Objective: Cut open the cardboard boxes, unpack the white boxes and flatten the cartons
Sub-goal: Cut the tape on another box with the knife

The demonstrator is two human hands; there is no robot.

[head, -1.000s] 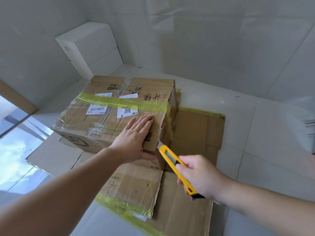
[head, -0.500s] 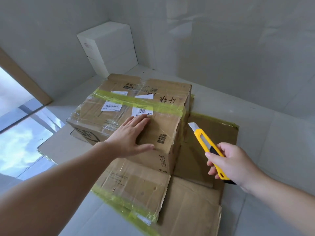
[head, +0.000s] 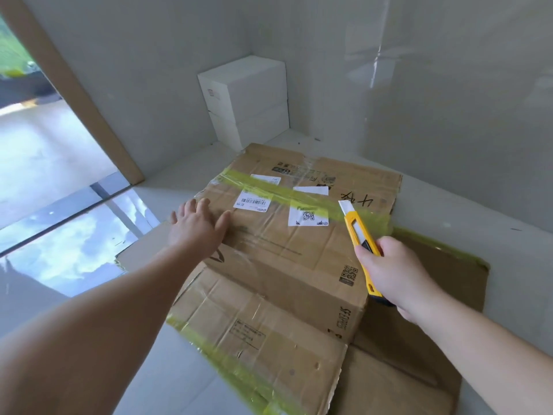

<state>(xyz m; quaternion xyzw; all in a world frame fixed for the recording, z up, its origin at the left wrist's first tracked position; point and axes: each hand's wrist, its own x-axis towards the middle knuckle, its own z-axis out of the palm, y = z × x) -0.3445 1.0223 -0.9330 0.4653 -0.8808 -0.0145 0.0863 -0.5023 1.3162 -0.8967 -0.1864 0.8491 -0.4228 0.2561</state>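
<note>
A sealed cardboard box (head: 287,247) stands on flattened cartons on the floor, with a yellow-green tape strip (head: 269,190) across its top and white labels. My left hand (head: 197,226) lies flat with spread fingers on the box's left top corner. My right hand (head: 395,274) grips a yellow utility knife (head: 357,232). Its blade is out and its tip sits at the tape near the right end of the top.
Two white boxes (head: 248,100) are stacked in the far corner against the walls. Flattened cardboard (head: 263,342) with yellow-green tape spreads under and in front of the box. A glass door and wooden frame (head: 74,94) lie to the left.
The knife rose from beside the box's right side to the tape on top. My left hand slid from the top's near middle to the left corner. The view shifted right.
</note>
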